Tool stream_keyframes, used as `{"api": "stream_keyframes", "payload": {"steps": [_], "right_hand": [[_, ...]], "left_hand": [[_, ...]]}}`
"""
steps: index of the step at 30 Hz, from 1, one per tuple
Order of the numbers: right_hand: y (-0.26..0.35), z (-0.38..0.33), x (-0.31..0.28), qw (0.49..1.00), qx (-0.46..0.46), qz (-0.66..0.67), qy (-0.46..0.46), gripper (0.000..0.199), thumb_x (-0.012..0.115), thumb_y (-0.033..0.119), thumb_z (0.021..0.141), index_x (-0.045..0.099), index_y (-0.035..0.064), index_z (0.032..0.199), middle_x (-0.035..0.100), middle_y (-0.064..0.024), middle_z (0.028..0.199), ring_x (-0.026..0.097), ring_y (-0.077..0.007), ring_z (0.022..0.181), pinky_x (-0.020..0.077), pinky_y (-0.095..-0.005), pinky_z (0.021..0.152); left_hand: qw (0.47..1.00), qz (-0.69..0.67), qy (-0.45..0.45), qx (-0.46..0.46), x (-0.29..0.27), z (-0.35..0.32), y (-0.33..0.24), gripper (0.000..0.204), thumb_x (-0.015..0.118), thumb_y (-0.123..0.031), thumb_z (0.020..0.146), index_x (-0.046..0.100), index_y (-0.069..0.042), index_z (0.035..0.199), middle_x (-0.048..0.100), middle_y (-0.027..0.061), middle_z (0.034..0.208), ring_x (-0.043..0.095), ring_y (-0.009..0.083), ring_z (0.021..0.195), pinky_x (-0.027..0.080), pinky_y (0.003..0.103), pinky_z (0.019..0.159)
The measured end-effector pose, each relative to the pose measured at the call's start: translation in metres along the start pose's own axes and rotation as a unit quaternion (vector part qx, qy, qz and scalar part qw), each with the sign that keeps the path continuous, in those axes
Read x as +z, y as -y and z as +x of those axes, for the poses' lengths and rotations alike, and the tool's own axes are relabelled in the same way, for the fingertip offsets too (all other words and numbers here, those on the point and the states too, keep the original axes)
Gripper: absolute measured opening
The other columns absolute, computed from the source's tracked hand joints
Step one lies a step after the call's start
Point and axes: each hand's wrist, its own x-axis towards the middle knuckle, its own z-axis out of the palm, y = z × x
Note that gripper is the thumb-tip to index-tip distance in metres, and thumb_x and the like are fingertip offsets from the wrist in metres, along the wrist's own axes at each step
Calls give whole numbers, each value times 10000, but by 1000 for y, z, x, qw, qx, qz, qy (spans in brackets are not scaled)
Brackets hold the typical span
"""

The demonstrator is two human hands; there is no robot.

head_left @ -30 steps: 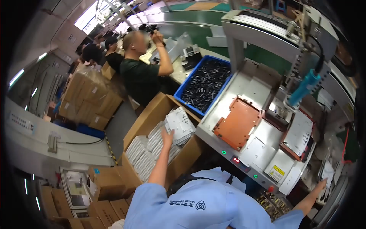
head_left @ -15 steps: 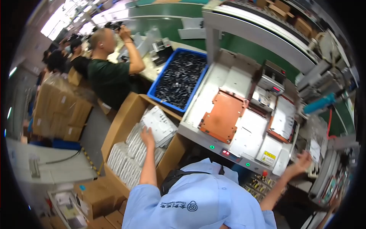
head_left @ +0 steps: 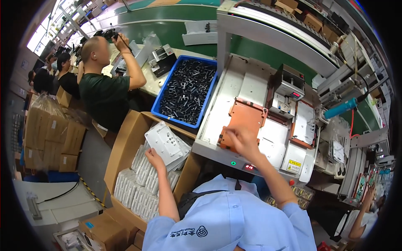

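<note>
Machine bed: right hand point(head_left: 239, 140) now on orange plate point(head_left: 245, 123); left hand point(head_left: 154, 159) stays.

Dressed in a light blue short-sleeved shirt point(head_left: 234, 217) with a small dark printed logo point(head_left: 190, 232) low on the chest. Dark collar strip point(head_left: 201, 196) at the neckline. Both forearms bare down to left hand point(head_left: 154, 158) and right hand point(head_left: 242, 141).

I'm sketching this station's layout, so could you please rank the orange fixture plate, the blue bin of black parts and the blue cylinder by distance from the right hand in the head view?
From the right hand:
1. Orange fixture plate, under the fingers at its lower-left corner.
2. Blue bin of black parts, up and to the left.
3. Blue cylinder, far to the right.
</note>
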Motion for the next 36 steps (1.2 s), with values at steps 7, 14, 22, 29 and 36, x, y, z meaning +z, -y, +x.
{"api": "stream_keyframes", "payload": {"steps": [7, 14, 22, 29, 36], "right_hand": [[-85, 136, 117, 968, -16, -200, 149, 173, 577, 193, 853, 629, 60, 950, 656, -130, 905, 611, -328, 875, 479, -420, 740], [-177, 162, 204, 886, -102, -398, 215, 278, 641, 132, 772, 559, 57, 1027, 586, -132, 992, 600, -316, 940, 510, -419, 765], [-218, 195, 223, 860, -85, -428, 265, 396, 745, 174, 710, 492, 46, 986, 586, -174, 979, 614, -359, 877, 516, -436, 750], [-169, 210, 188, 986, -15, -122, 110, 151, 662, 148, 805, 688, 10, 860, 675, -172, 824, 654, -272, 720, 506, -345, 676], [58, 148, 132, 926, 61, 330, 175, 173, 640, 121, 882, 638, -1, 1005, 645, -37, 885, 592, -87, 788, 482, -244, 730]], "left_hand": [[701, -621, 267, -227, -53, -13, -91, 493, 451, -364, 958, 410, -50, 1337, 589, 157, 965, 598, 250, 777, 526, 363, 735], [609, -651, 340, -299, -82, -24, -120, 557, 459, -372, 943, 400, 24, 1330, 568, 143, 872, 548, 220, 786, 471, 328, 782], [561, -702, 341, -277, -101, -15, -143, 597, 427, -404, 954, 359, 17, 1372, 575, 144, 929, 549, 229, 790, 457, 343, 786], [521, -705, 373, -304, -81, -8, -155, 613, 422, -420, 959, 340, 14, 1384, 565, 145, 979, 557, 245, 831, 471, 358, 813], [488, -703, 430, -288, -56, -20, -209, 546, 444, -323, 963, 367, 42, 1363, 565, 140, 1047, 579, 234, 886, 492, 349, 855]]}}
